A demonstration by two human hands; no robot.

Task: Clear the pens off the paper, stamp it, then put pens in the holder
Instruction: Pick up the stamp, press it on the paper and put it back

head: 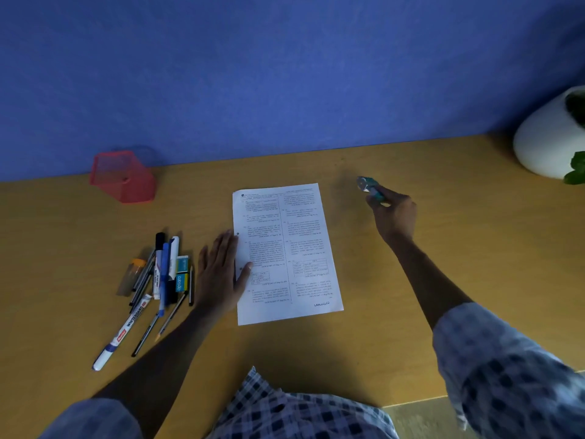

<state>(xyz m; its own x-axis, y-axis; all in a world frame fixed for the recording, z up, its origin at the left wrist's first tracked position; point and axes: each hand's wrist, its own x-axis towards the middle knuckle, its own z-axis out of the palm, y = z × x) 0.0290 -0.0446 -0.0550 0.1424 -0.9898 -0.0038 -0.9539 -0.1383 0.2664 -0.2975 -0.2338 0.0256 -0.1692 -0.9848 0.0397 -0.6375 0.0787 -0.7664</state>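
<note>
A printed white paper [285, 251] lies in the middle of the wooden desk [380, 343], with a "CANCELLED" mark near its lower right corner. My left hand [221, 274] lies flat, fingers spread, on the paper's left edge. My right hand [392, 213] is to the right of the paper, past its top corner, closed on a teal stamp [370, 186] held just above the desk. A pile of pens, markers and erasers [158, 280] lies left of the paper. The red mesh holder [123, 177] stands at the back left and looks empty.
A white round plant pot [547, 137] with green leaves stands at the far right against the blue wall [285, 74]. The desk's front edge shows at the lower right.
</note>
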